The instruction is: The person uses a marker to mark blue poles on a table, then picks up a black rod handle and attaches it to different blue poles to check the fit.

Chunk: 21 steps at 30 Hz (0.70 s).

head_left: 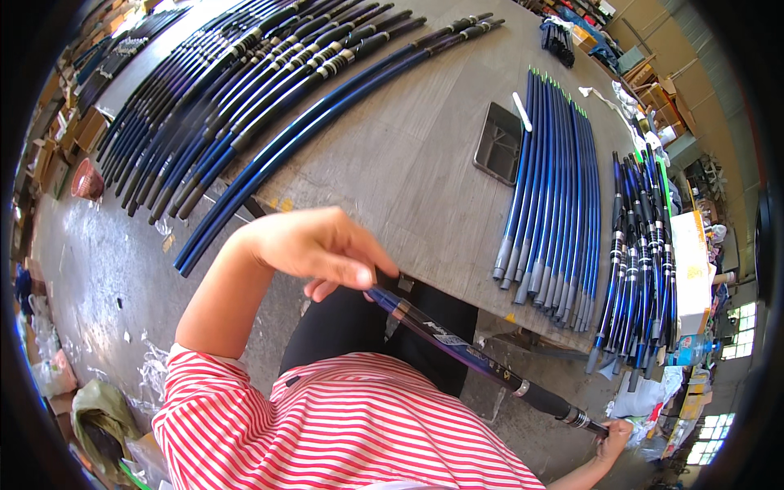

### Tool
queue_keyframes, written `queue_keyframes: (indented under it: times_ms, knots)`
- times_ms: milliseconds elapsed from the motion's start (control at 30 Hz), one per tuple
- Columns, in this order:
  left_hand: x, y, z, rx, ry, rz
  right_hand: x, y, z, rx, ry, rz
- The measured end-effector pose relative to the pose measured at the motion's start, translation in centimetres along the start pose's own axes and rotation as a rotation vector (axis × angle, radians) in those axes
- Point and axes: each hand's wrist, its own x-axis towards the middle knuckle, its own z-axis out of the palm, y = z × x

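Note:
A dark blue fishing rod (457, 347) with black grip and silver rings lies slantwise across the front of my body, off the table. Its upper end meets my left hand (318, 249), whose thumb and fingers close round the tip; what the fingertips hide there I cannot make out. At the lower right, my right hand (614, 438) is wrapped round the rod's other end. Nearest to my left hand is the front edge of the grey table (392, 188). Two long blue rod blanks (327, 114) lie on the table to the left, sticking out past its edge.
Many finished-looking rods (245, 82) lie in rows at the far left. Slim blue rod sections (555, 204) with grey ends lie on the right, beside a dark rectangular tray (498, 145). Further right is a bundle of ringed rods (641, 253). A red basket (87, 180) stands on the floor.

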Motion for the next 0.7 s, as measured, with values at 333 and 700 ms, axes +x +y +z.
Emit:
queue_keyframes:
  times_ms: [333, 700]
  knots:
    - [4.4, -7.1, 8.0, -0.201, -0.333, 0.012, 9.6, -15.4, -1.2, 0.53, 0.668, -0.063]
    - [7.2, -5.6, 11.9, -0.809, -0.33, 0.236, 5.0, -25.3, 22.0, 0.434, -0.397, -0.552]
